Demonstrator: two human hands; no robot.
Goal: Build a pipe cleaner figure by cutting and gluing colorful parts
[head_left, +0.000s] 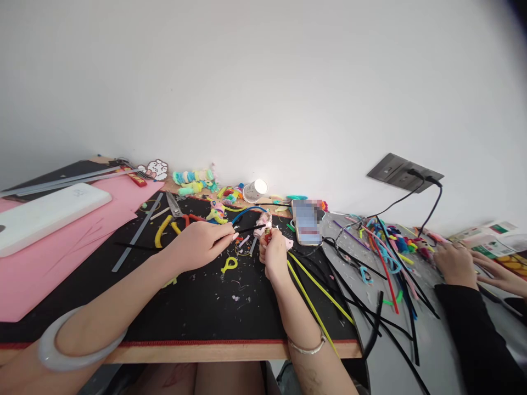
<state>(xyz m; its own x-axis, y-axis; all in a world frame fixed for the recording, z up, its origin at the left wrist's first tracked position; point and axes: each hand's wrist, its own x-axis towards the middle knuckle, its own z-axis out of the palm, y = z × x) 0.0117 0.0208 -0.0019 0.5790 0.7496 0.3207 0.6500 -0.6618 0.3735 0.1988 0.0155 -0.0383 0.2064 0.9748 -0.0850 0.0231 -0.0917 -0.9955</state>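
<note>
My left hand (pixel 216 237) pinches a thin black pipe cleaner (pixel 252 228), whose tip points right toward my other hand. Its far end seems to show left of my forearm. My right hand (pixel 275 253) is closed round a small red object with a metal-looking top, apparently a lighter (pixel 268 236), mostly hidden by the fingers. Just behind that hand lies a pale pink fuzzy piece (pixel 263 219). A yellow loop of pipe cleaner (pixel 229 265) rests on the black mat (pixel 197 312) between my arms.
Pliers (pixel 173 204) lie left of my hands. A paper cup (pixel 255 190) and a phone (pixel 307 222) stand at the back. Loose pipe cleaners (pixel 387 274) cover the grey table. At far right are a co-worker's hands (pixel 455 263). Pink sheets (pixel 119 211) and a white case (pixel 53 216) lie left.
</note>
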